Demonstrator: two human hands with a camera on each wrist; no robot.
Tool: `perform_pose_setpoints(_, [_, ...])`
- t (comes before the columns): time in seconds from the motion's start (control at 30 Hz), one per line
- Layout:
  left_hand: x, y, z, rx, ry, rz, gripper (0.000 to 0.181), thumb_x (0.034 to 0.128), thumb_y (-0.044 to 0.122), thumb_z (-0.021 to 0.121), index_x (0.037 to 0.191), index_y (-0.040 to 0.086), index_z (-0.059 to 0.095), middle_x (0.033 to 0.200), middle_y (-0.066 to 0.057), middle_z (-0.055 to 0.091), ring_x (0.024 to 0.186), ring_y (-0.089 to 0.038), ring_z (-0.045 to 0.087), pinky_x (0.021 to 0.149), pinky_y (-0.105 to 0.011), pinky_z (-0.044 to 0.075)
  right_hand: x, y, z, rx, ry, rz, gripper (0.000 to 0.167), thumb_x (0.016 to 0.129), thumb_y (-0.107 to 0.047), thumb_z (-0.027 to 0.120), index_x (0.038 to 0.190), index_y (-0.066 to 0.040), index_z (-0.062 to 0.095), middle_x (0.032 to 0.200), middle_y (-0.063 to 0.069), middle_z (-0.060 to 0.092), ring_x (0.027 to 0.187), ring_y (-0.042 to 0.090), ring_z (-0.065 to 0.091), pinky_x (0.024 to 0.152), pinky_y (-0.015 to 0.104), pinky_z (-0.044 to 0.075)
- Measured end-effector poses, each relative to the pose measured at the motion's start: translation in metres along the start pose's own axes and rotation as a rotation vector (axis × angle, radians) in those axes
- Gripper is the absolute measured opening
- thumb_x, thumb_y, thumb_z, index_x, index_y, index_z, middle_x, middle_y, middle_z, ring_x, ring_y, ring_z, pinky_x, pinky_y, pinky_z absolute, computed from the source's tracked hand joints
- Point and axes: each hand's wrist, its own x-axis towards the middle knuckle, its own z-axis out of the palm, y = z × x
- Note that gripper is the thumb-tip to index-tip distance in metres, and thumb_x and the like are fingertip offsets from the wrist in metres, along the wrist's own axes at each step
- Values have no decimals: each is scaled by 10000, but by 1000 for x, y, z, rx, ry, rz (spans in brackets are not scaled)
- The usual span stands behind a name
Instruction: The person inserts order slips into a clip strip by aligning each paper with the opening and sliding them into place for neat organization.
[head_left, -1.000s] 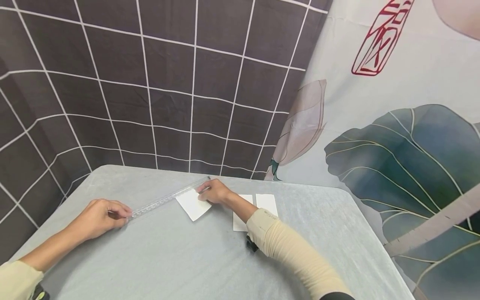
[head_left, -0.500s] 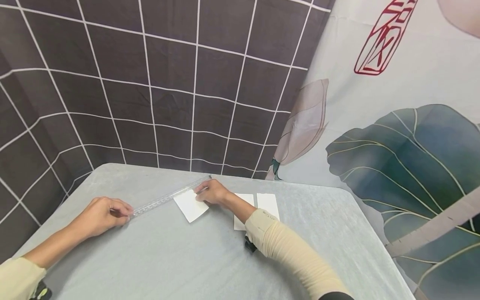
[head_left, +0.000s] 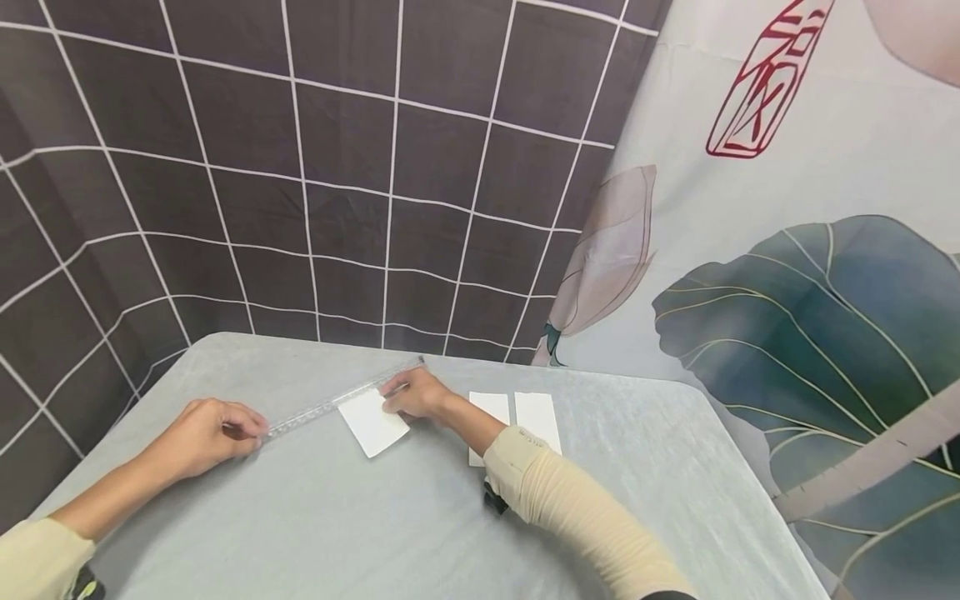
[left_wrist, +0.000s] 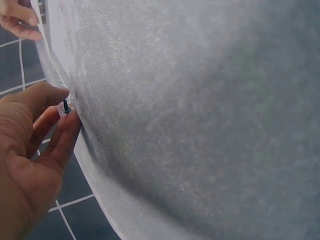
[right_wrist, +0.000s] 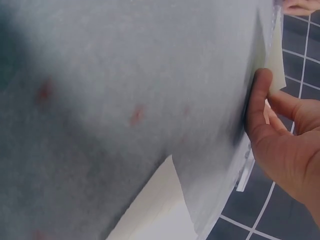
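Along the far part of the table lies a clear ruler [head_left: 315, 411], slanting up to the right. My left hand [head_left: 202, 433] pinches its near left end between thumb and fingers; the left wrist view shows that hand [left_wrist: 37, 130] at the ruler's tip. A white piece of paper [head_left: 372, 425] has one edge against the ruler. My right hand [head_left: 416, 393] pinches the paper's right side, and its fingers hide that corner. In the right wrist view the ruler's far end [right_wrist: 245, 172] sticks out beyond the right hand [right_wrist: 285, 135].
Two more white paper pieces lie side by side to the right, the left one [head_left: 489, 406] partly behind my right forearm, the other [head_left: 536, 417] beside it. A grey cloth covers the table [head_left: 337, 525]. A dark gridded curtain [head_left: 345, 217] hangs behind its far edge.
My right hand has slid the paper a little to the left along the ruler. The left hand keeps its hold on the ruler's end, and the ruler has stayed nearly in place.
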Motion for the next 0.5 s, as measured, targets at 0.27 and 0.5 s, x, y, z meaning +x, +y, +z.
perform_pose_setpoints(0.27, [-2,2,0,-2,-9,-15,254,725,-35,967,778,181,843,911,-39,858,888,147,661,741,-72,557,0,-2,10,0,-11,10,302,963,-12,808,1265,-12,807,1086,188,840,914,264,826,828,336,697])
perform_pose_setpoints(0.5, [-2,2,1,-7,-9,-30,252,732,-40,968,780,174,843,918,-44,861,892,146,661,747,-72,560,0,-5,14,-17,-19,18,308,971,-34,814,1278,-24,800,1080,162,842,920,265,839,812,326,699])
